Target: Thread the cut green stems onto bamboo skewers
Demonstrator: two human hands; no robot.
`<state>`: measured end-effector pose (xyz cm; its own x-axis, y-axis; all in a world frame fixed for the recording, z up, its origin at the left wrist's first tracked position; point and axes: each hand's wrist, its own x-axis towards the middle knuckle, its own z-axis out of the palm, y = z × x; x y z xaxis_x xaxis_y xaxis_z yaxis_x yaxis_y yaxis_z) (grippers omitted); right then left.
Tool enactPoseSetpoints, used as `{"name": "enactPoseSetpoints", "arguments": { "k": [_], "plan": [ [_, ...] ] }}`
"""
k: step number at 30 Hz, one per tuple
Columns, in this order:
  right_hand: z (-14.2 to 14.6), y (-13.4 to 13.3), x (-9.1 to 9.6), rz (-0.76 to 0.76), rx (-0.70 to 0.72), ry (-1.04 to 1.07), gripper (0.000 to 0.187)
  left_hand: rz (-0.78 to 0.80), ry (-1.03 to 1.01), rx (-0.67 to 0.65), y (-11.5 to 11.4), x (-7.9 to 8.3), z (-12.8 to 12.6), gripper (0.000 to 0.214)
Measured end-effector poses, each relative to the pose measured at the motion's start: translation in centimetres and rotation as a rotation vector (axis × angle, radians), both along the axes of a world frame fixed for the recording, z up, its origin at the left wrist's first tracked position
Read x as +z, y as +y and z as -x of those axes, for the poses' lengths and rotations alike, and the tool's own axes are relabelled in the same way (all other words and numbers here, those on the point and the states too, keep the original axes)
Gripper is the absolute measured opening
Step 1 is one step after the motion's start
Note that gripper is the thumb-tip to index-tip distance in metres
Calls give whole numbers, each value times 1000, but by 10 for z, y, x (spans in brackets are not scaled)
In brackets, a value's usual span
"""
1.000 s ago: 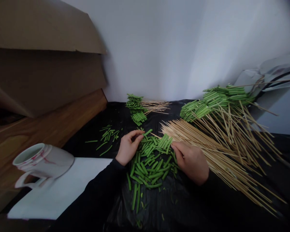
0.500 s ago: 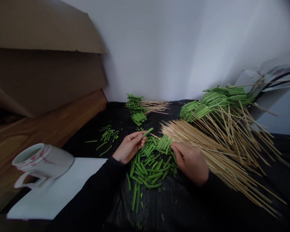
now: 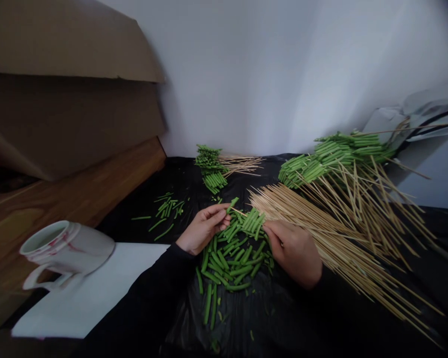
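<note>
My left hand [image 3: 203, 229] pinches a short green bean piece [image 3: 232, 203] between thumb and fingers, its tip meeting the point of a skewer. My right hand [image 3: 294, 251] is closed on that bamboo skewer [image 3: 254, 219], which carries several green pieces threaded side by side. Both hands hover over a loose pile of cut green bean pieces [image 3: 229, 261] on the black plastic sheet [image 3: 283, 323].
A heap of bare bamboo skewers [image 3: 343, 233] lies to the right. Finished green skewers are stacked at the back right [image 3: 332, 154] and back centre [image 3: 211, 169]. Scattered trimmings [image 3: 166, 209], a white mug [image 3: 65, 251] on white paper, and cardboard [image 3: 70, 99] are at the left.
My left hand lifted a bean piece from the pile and moved it right to the skewer tip. My right hand raised the loaded skewer slightly.
</note>
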<state>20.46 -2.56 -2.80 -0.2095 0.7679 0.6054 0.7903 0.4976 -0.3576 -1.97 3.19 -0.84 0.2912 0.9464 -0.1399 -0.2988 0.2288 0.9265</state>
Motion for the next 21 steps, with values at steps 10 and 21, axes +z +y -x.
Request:
{"name": "enactPoseSetpoints", "arguments": {
  "k": [10, 21],
  "plan": [
    [1, -2, 1, -8, 14, 5, 25, 95, 8, 19, 0, 5, 1, 22],
    [2, -2, -2, -15, 8, -18, 23, 85, -15, 47, -1, 8, 0, 14]
  ]
}}
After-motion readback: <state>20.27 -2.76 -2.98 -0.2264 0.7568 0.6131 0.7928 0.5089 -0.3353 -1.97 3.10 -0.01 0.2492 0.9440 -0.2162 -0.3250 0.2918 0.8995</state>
